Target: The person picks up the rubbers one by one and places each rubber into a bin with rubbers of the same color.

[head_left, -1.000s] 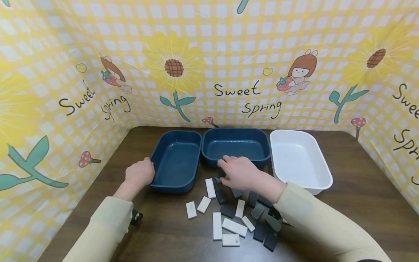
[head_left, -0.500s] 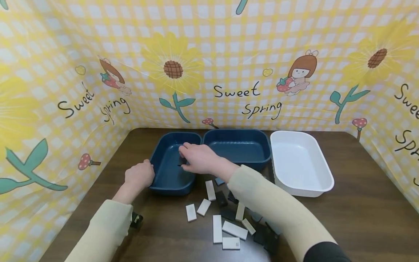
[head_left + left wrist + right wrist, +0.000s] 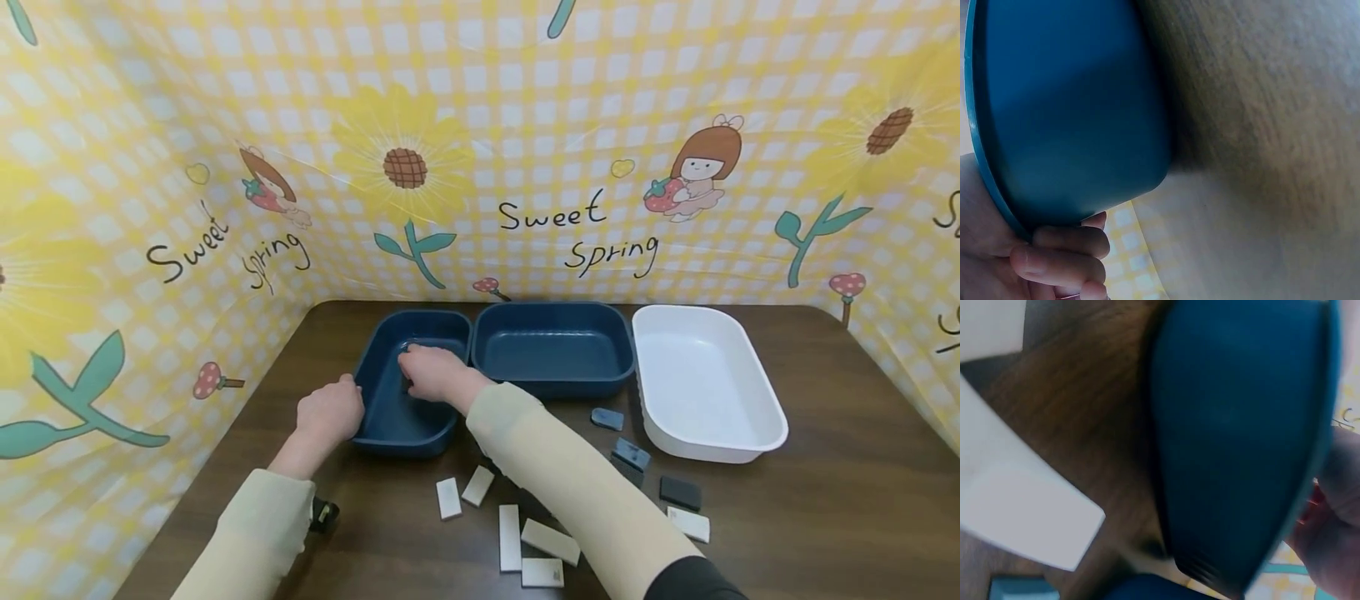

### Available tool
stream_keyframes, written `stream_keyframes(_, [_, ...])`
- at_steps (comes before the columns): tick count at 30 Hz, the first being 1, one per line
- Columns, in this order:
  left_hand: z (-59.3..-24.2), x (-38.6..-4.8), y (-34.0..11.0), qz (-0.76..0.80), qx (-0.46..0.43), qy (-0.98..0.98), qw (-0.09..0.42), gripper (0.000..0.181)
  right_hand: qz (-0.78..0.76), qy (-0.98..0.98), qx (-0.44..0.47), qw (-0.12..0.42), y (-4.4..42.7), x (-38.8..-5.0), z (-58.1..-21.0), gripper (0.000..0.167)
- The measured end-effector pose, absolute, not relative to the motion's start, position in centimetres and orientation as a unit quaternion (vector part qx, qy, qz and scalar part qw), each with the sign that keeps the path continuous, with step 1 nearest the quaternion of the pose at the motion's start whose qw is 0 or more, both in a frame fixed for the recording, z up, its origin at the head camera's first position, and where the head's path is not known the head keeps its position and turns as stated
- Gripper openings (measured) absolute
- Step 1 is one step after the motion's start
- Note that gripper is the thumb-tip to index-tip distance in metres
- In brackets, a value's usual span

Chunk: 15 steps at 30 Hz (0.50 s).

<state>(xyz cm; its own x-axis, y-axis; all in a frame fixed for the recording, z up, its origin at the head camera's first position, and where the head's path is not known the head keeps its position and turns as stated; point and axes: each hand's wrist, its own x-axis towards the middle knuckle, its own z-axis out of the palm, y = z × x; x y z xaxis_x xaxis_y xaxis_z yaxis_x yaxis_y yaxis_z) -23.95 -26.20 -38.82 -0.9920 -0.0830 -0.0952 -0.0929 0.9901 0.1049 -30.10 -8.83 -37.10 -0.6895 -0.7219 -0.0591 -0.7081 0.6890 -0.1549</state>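
Note:
My left hand (image 3: 330,412) grips the left rim of the left blue tray (image 3: 367,443); the left wrist view shows its curled fingers (image 3: 1063,265) at the edge of the blue wall (image 3: 1079,125). My right hand (image 3: 435,375) reaches down inside that same tray, pinching a small dark block (image 3: 407,385) that is mostly hidden under the fingers. In the right wrist view, part of this hand (image 3: 1332,519) shows beyond the tray's outer wall (image 3: 1229,437). White blocks (image 3: 509,538) and dark blocks (image 3: 681,492) lie on the table, some hidden under my right sleeve.
A second blue tray (image 3: 553,389) stands sideways in the middle, with a white tray (image 3: 716,451) to its right. Bluish blocks (image 3: 607,418) lie in front of them on the brown table (image 3: 825,500). Behind stands a yellow checked cloth (image 3: 555,150).
My right hand has moved left from the loose blocks into the left blue tray, carrying a dark block. My left hand keeps its grip on the rim. The head view has shifted slightly.

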Motion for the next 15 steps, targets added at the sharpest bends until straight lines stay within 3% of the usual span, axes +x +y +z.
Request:
stream_keyframes(10, [-38.8, -23.8, -25.9, 0.050, -0.048, 0.996, 0.048, 0.041, -0.053, 0.921, -0.369, 0.111, -10.4, -30.8, -39.7, 0.022])
stream_keyframes(15, [-38.7, -23.8, -25.9, 0.047, -0.053, 0.996, 0.046, 0.040, -0.074, 0.922, -0.364, 0.110, -10.8, -31.3, -40.1, 0.019])
